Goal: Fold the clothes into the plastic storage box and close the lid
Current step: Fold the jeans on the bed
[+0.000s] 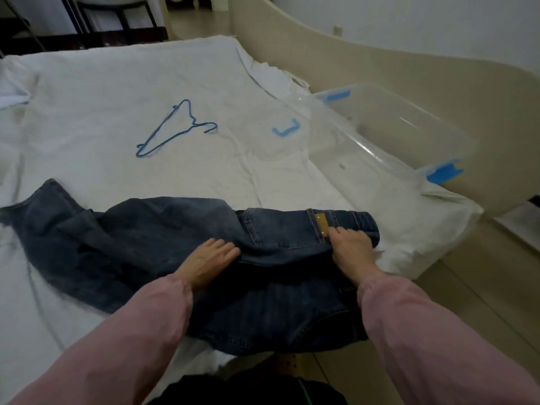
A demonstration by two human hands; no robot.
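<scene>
A pair of dark blue jeans (152, 238) lies across the near edge of the white bed, waistband to the right, legs crumpled to the left. My left hand (209, 260) rests flat on the denim near the seat. My right hand (352, 248) presses on the waistband beside the tan label, fingers slightly bent over the fabric. The clear plastic storage box (388, 135) with blue latches stands open at the bed's right side. Its clear lid (271, 141) with a blue handle lies flat on the bed to the left of the box.
A blue wire hanger (175, 128) lies on the white sheet (102, 92) beyond the jeans. A beige curved bed frame (380, 54) runs along the right. Floor tiles show at lower right. Dark furniture legs stand past the bed's far end.
</scene>
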